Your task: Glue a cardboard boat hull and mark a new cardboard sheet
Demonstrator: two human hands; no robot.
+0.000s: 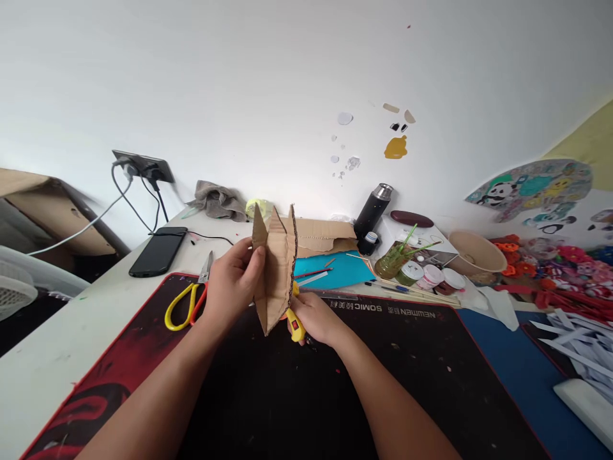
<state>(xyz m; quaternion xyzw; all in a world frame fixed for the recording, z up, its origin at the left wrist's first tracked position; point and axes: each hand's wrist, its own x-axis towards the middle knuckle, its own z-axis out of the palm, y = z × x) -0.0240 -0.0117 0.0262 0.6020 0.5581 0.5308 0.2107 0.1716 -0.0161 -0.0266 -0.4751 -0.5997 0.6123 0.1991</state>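
Note:
My left hand [233, 281] is closed on a folded piece of brown corrugated cardboard [276, 268] and holds it upright above the black and red desk mat [268, 396]. My right hand [317, 317] sits just behind and below the cardboard, closed on a yellow glue gun [295, 322] with a red switch. The gun's tip is hidden behind the cardboard. Yellow-handled scissors [186, 300] lie on the mat, left of my left hand.
A black phone [158, 251] lies at the left, with cables to a wall socket [143, 167]. Behind the cardboard lie a blue sheet [335, 269] and more cardboard [322, 235]. A black flask [372, 211], paint jars [431, 276], a bowl [476, 253] and paper scraps [579, 338] crowd the right.

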